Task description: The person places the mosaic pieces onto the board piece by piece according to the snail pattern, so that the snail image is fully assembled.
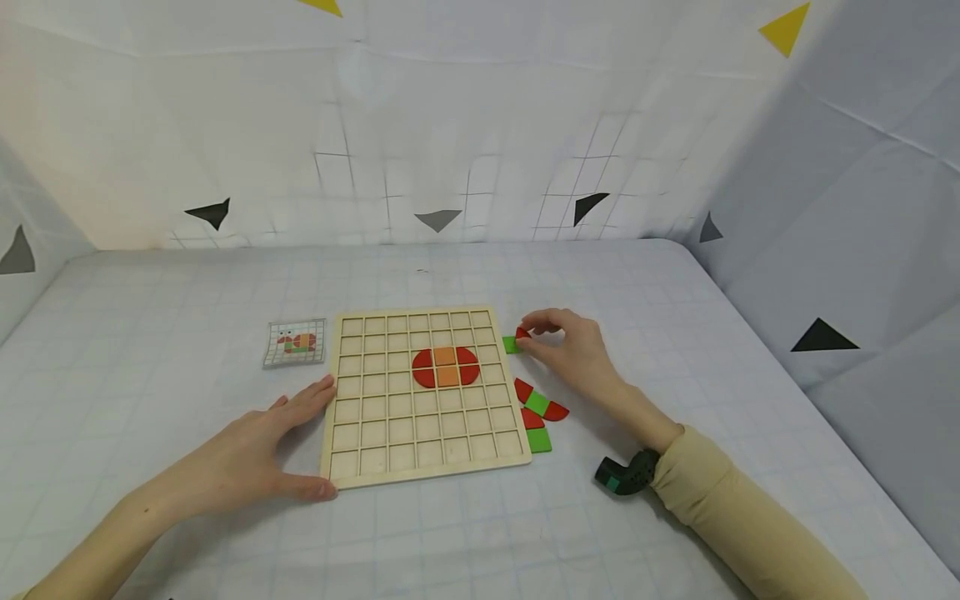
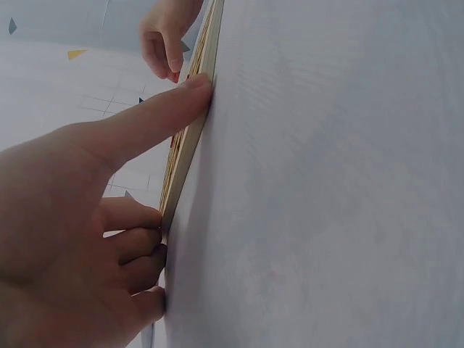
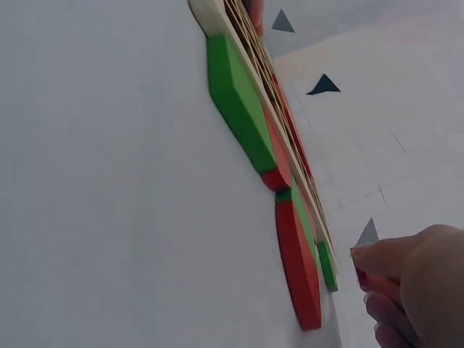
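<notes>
My left hand point(image 1: 236, 458) rests at the left edge of a wooden grid board point(image 1: 399, 431), its spread thumb and fingertips touching the rim. Off the board's right side, my right hand point(image 1: 576, 354) pinches a red quarter-circle tile point(image 1: 522, 333) between thumb and fingers; the right wrist view also shows this red tile point(image 3: 361, 277). Just beneath it in the head view lies a green tile point(image 1: 512, 345). On the board, two orange squares point(image 1: 446, 357) sit between several red quarter-circles point(image 1: 468, 356), together making a rounded shape.
Beside the board's right edge lie loose tiles: a red one point(image 1: 523, 389), a green square point(image 1: 537, 403), a red quarter-circle point(image 1: 556, 412), another red piece point(image 1: 532, 418) and a green square point(image 1: 539, 440). A small pattern card point(image 1: 295, 342) lies at the upper left. A dark device point(image 1: 627, 474) is by the right cuff.
</notes>
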Action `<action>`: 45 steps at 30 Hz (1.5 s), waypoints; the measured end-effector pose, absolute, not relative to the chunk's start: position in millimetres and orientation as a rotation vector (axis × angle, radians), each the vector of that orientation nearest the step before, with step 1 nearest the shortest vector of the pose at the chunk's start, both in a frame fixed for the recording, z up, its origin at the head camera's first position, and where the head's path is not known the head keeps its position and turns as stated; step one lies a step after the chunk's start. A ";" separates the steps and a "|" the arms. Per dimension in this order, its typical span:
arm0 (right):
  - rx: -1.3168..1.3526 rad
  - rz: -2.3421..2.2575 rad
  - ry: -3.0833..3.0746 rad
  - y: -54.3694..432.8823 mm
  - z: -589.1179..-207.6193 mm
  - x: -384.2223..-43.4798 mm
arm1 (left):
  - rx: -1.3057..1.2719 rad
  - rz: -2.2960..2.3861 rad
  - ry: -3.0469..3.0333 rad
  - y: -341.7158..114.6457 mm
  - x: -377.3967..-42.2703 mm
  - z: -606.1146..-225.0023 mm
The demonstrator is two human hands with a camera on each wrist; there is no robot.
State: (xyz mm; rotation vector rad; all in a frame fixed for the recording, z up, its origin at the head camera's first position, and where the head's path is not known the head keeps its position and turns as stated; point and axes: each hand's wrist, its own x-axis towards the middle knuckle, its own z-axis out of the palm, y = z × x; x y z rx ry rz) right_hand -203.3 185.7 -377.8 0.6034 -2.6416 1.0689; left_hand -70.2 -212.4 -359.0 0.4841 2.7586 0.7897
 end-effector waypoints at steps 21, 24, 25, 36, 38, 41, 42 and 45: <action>1.152 1.283 -2.540 152.9 -384.2 -171.0 | 0.470 0.808 2.742 -212.1 -71.4 -360.7; 1.189 1.251 -2.530 152.2 -385.5 -170.4 | 0.466 0.799 2.745 -212.0 -71.6 -360.6; 1.201 1.249 -2.528 152.1 -385.7 -170.2 | 0.464 0.798 2.746 -212.1 -71.6 -360.5; 1.299 1.309 -2.484 151.4 -388.8 -170.9 | 0.454 0.794 2.741 -213.4 -72.1 -360.3; 1.308 1.295 -2.476 151.1 -389.1 -170.8 | 0.454 0.792 2.742 -213.4 -71.9 -360.3; 1.328 1.262 -2.459 150.3 -388.7 -170.2 | 0.456 0.788 2.743 -213.4 -71.6 -360.1; 1.333 1.249 -2.455 150.0 -388.6 -170.1 | 0.457 0.785 2.744 -213.4 -71.4 -360.1; 1.337 1.220 -2.441 149.7 -389.3 -169.9 | 0.459 0.782 2.746 -213.5 -71.2 -360.2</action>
